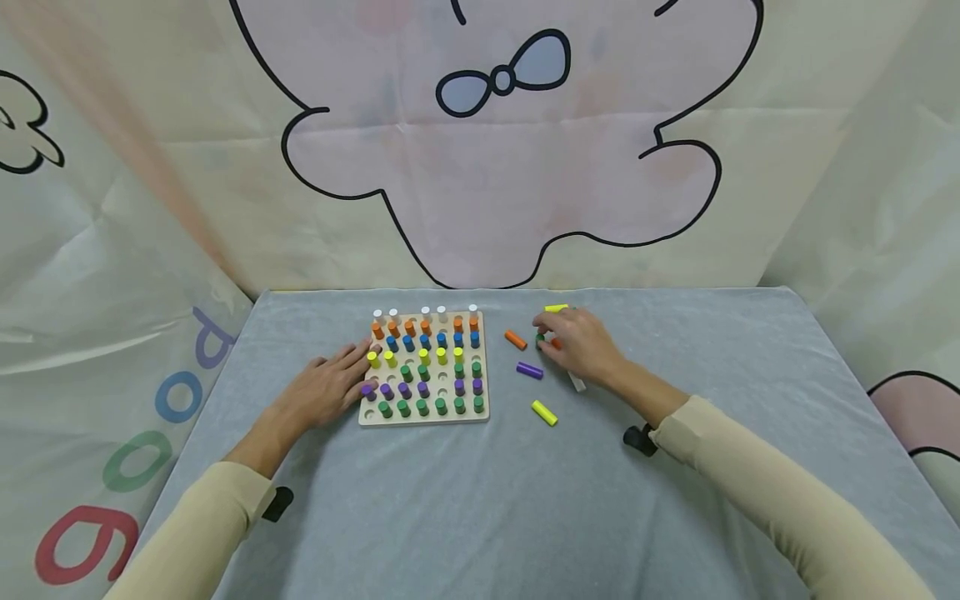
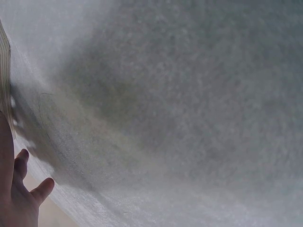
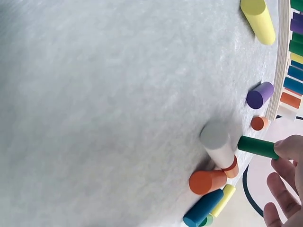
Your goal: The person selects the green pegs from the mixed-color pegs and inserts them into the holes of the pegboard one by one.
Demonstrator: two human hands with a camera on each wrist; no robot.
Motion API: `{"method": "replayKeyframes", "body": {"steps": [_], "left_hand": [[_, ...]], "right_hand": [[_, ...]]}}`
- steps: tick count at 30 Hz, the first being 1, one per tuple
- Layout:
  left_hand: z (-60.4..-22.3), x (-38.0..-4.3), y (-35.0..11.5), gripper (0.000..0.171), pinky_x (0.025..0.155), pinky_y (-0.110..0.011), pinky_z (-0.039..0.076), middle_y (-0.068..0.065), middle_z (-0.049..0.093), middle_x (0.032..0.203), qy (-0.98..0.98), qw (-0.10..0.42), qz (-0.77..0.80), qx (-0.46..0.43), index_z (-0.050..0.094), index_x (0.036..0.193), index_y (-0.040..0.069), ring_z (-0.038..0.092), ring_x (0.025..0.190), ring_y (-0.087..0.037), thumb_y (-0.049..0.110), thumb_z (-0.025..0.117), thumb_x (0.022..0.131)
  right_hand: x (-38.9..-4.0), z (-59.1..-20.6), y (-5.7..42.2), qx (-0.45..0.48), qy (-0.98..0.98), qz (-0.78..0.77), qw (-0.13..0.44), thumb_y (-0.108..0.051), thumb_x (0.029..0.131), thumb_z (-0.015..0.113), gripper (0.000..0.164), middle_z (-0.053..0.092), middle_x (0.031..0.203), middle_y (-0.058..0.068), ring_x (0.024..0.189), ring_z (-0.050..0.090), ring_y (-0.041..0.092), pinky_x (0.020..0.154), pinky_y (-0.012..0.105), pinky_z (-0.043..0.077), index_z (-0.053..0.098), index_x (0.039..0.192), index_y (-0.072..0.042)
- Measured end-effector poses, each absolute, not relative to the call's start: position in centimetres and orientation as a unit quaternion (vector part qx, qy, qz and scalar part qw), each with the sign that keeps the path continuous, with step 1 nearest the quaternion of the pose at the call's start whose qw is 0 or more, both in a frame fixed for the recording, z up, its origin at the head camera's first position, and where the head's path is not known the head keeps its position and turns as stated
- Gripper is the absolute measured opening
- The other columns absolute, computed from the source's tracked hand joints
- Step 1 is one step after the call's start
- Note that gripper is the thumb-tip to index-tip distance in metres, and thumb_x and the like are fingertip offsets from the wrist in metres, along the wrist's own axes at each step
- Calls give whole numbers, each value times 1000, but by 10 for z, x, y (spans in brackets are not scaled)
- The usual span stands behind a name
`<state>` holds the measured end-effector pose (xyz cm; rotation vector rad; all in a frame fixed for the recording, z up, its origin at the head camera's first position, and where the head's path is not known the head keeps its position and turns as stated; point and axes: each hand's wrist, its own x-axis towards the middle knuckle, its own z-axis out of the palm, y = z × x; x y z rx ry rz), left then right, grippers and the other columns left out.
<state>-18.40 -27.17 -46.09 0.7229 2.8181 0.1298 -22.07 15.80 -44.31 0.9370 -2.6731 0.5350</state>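
Observation:
My right hand [image 1: 583,343] pinches a green peg [image 3: 258,147] between thumb and index finger, its free end pointing away from the fingertips. Around it lie loose pegs: a white peg [image 3: 218,145], an orange peg [image 3: 207,182] and a blue peg [image 3: 203,208]. On the left, my left hand [image 1: 324,390] rests on the side of a wooden pegboard [image 1: 424,422], fingers stretched out over its left edge. Rows of white, orange, blue, yellow, green and purple pegs stand in the board, with some holes bare among them.
Between board and right hand lie another orange peg [image 1: 515,339] and a purple peg [image 1: 529,370]. Closer to me is a yellow peg [image 1: 544,412]; a second yellow peg [image 1: 557,308] lies near the back edge. A grey cloth [image 1: 480,517] covers the table, with a printed curtain [image 1: 480,208] behind.

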Motion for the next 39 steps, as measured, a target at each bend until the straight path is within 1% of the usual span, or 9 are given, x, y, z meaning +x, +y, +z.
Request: {"method": "replayKeyframes", "body": {"steps": [4, 6, 12, 16, 21, 30, 33, 39], "left_hand": [[-461, -184, -271, 67, 108, -66, 29, -12, 17, 165, 962, 111, 47, 246, 31, 157, 9, 23, 148, -40, 53, 34, 105], [-461, -184, -271, 68, 108, -66, 29, -11, 17, 165, 962, 109, 47, 247, 29, 158, 10, 23, 148, -40, 53, 34, 105], [-461, -182, -272, 67, 108, -66, 29, -12, 16, 165, 961, 110, 49, 248, 27, 158, 10, 22, 148, -40, 51, 36, 106], [-462, -182, -272, 66, 108, -65, 30, -11, 15, 166, 961, 106, 49, 250, 28, 158, 10, 22, 148, -40, 50, 35, 106], [-462, -182, -271, 65, 108, -65, 30, -11, 16, 166, 961, 106, 50, 250, 28, 158, 10, 23, 148, -39, 49, 36, 106], [-462, -182, -272, 65, 108, -65, 31, -11, 16, 165, 961, 106, 50, 251, 28, 158, 10, 23, 148, -39, 48, 37, 106], [-462, -182, -272, 65, 108, -65, 30, -12, 16, 165, 960, 108, 49, 252, 27, 158, 9, 23, 148, -40, 48, 37, 107], [-461, -182, -272, 68, 108, -67, 29, -13, 16, 165, 961, 108, 51, 249, 30, 157, 9, 23, 148, -41, 53, 34, 105]], "right_hand": [[-220, -444, 154, 320, -919, 195, 123, -7, 84, 78, 27, 74, 93, 4, 87, 67, 22, 85, 45, 51, 70, 110, -3], [-220, -444, 153, 321, -918, 197, 126, -7, 84, 78, 27, 74, 93, 5, 85, 68, 22, 85, 46, 51, 69, 110, -3], [-220, -441, 145, 323, -917, 197, 124, -7, 85, 77, 27, 74, 95, 4, 84, 68, 22, 83, 45, 51, 70, 111, -5], [-218, -436, 139, 321, -916, 203, 125, -9, 86, 77, 26, 73, 98, 5, 89, 67, 22, 80, 43, 52, 69, 111, -6], [-217, -427, 129, 326, -911, 221, 123, -8, 86, 77, 27, 74, 98, 5, 92, 68, 22, 85, 43, 52, 69, 112, -5], [-210, -412, 103, 315, -907, 267, 88, -12, 89, 75, 29, 74, 101, 4, 96, 68, 18, 93, 41, 51, 67, 117, -5], [-207, -409, 92, 321, -901, 281, 85, -11, 89, 76, 31, 74, 101, 2, 96, 68, 17, 94, 41, 51, 67, 118, -5], [-200, -405, 68, 356, -883, 290, 96, -10, 87, 78, 31, 74, 101, 1, 93, 67, 13, 89, 35, 52, 68, 116, -7]]}}
